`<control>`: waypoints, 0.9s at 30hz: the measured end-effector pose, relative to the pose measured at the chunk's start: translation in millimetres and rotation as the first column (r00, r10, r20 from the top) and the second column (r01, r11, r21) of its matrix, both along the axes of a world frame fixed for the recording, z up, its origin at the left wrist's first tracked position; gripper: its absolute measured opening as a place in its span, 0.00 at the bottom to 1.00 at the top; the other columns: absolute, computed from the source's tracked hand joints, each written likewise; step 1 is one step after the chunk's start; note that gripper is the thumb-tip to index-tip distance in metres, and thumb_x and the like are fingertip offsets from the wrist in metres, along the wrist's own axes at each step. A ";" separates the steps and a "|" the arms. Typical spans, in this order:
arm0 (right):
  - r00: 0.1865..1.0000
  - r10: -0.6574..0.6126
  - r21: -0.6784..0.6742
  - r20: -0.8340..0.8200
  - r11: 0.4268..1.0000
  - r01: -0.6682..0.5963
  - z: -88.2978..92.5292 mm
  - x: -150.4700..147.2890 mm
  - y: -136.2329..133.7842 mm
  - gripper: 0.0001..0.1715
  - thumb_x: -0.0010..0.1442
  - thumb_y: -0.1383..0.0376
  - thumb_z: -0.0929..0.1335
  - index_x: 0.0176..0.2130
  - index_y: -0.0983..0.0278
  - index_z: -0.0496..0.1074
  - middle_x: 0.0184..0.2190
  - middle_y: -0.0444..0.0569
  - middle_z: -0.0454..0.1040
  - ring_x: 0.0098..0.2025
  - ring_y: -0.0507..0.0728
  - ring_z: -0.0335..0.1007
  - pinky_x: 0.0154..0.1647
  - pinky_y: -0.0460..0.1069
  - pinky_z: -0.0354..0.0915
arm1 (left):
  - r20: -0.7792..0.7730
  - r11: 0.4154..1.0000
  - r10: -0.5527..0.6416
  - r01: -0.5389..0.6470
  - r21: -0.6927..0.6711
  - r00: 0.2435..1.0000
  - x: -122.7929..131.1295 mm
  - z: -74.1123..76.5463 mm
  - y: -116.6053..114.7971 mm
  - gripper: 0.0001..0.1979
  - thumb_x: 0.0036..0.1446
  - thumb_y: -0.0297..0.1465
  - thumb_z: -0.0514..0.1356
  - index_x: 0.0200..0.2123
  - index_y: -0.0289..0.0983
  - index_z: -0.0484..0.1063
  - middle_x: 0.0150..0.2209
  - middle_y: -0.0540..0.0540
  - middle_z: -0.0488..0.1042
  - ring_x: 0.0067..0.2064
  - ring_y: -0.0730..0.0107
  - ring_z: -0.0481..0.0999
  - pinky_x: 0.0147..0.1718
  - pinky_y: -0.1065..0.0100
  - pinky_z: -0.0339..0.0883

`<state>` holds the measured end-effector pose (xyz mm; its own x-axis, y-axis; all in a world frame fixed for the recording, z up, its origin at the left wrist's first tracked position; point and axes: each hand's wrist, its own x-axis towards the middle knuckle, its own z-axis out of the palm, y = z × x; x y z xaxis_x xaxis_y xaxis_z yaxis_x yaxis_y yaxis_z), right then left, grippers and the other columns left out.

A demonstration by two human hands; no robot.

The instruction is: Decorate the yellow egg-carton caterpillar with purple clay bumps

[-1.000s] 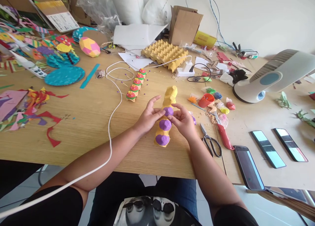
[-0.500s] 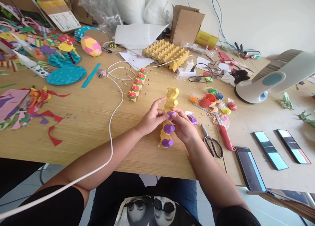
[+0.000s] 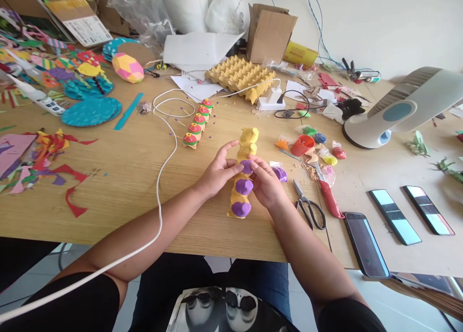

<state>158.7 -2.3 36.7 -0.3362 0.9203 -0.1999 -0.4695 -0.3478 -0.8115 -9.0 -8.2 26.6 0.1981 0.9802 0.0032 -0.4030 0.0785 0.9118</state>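
Rolled slightly, the bumpy, purple-capped yellow carton strip was pinched by left hand and right hand, seemingly for steadiness.

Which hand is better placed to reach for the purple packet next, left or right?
Probably the right hand: the purple packet lies close beside it, on its outer side. The left hand is farther off, across the yellow strip, and could likely steady that strip meanwhile.

Left grip and right grip close together, thumbs inward.
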 end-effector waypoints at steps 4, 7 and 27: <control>0.994 -0.001 0.068 0.110 0.998 -0.007 -1.2 0.3 1.5 0.24 0.54 0.53 0.78 0.48 0.56 0.77 0.38 0.42 0.79 0.33 0.51 0.73 0.35 0.46 0.70 | 0.132 0.996 0.011 0.001 -0.088 0.991 -1.1 0.5 0.8 0.50 0.55 0.35 0.72 0.73 0.46 0.45 0.38 0.49 0.83 0.38 0.67 0.83 0.39 0.69 0.72; 0.952 -0.081 0.167 0.295 0.985 0.032 -0.5 1.0 2.1 0.28 0.52 0.50 0.78 0.49 0.59 0.78 0.29 0.42 0.77 0.28 0.50 0.69 0.31 0.47 0.68 | 0.169 0.993 0.004 0.016 -0.117 0.986 -0.4 0.4 0.1 0.50 0.56 0.35 0.71 0.73 0.46 0.45 0.39 0.49 0.83 0.37 0.68 0.83 0.39 0.68 0.73; 0.825 -0.145 0.394 0.546 0.914 -0.100 0.9 6.6 2.9 0.35 0.55 0.44 0.74 0.54 0.62 0.76 0.20 0.37 0.61 0.22 0.50 0.56 0.24 0.47 0.59 | 0.067 0.994 0.021 -0.013 -0.107 0.998 1.3 -1.5 1.2 0.46 0.54 0.38 0.71 0.71 0.46 0.52 0.33 0.52 0.81 0.33 0.71 0.80 0.35 0.71 0.70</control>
<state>165.3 0.7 37.6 -0.2586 0.9655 0.0309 0.0989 0.0583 -0.9934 -7.7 -7.0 25.1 0.1843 0.9789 -0.0883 -0.4661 0.1661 0.8690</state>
